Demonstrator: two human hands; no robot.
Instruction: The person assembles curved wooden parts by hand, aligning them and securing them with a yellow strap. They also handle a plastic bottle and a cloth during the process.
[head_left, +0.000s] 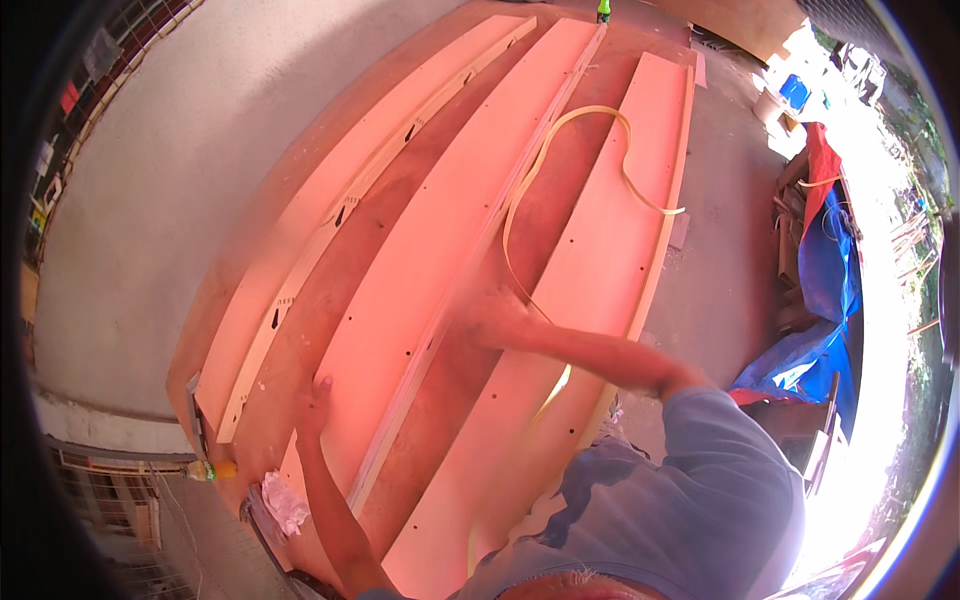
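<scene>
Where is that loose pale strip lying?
In the head view, the strip loops over the right-hand boards, running back from the right hand toward the far end.

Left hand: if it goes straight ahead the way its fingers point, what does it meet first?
The left hand rests flat on the middle board, fingers pointing up along it. Straight on it would likely just slide over bare board; nothing else shows in that line.

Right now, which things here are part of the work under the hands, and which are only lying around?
In use:
- left hand, resting flat on the middle board
- right hand, on the pale edging strip
- right board

Lying about:
- crumpled rag
- slotted rail on the left board
- blue tarp
- white bucket
</scene>
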